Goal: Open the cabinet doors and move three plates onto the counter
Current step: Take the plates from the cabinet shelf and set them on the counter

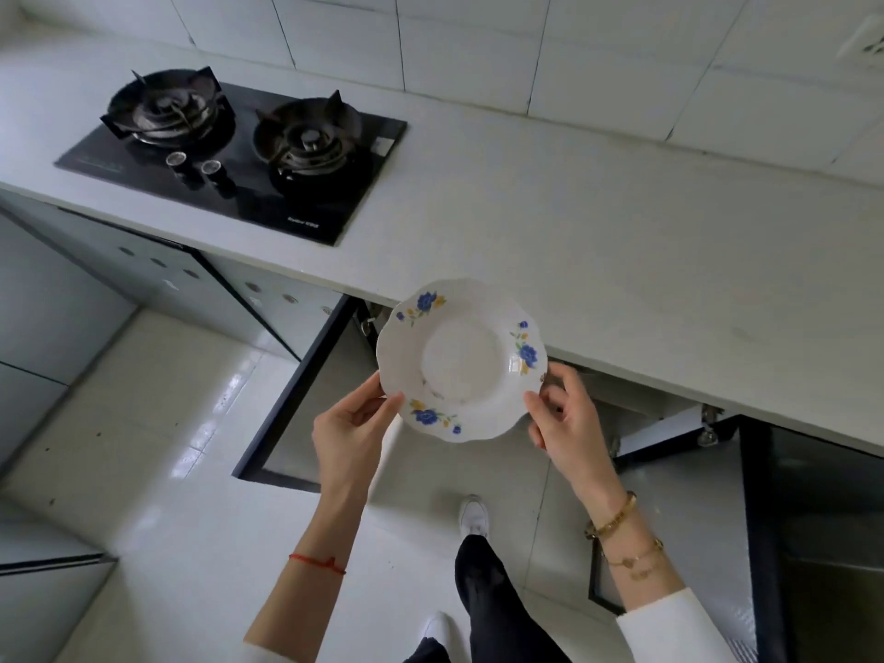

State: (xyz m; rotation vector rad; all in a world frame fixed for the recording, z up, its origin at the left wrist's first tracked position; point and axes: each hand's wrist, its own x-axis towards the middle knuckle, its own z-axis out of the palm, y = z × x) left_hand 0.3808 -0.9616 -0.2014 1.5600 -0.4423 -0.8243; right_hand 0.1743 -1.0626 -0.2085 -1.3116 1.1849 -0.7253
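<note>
Dark trouser legs [492, 610] and white shoes [473, 512] stand on the pale tiled floor [158, 461] at the bottom of the view, with two forearms reaching up from them. On the left wrist sits a thin red string [318, 563]; on the right wrist hang gold bracelets [617, 521] above a white sleeve [669, 624].

Both hands carry one plate [461, 358], white with a scalloped rim and blue-and-yellow flower sprays, held roughly level in the air. Its far half overlaps the front edge of the white counter [622, 241], its near half hangs over the floor; whether it touches the counter edge is hard to tell from this angle. The left hand [351, 430] pinches the rim at the plate's left side, thumb on top and fingers curled beneath. The right hand [562, 413] grips the right side of the rim likewise, thumb over the edge, fingers bent under.

Below the counter, two dark-framed cabinet doors stand swung outward: the left door [292, 394] beside the left hand, the right door [765, 543] well off to the right. A black two-burner gas hob [239, 150] is set into the counter at upper left, well apart from the plate. Grey-white wall tiles [478, 45] run behind the counter.
</note>
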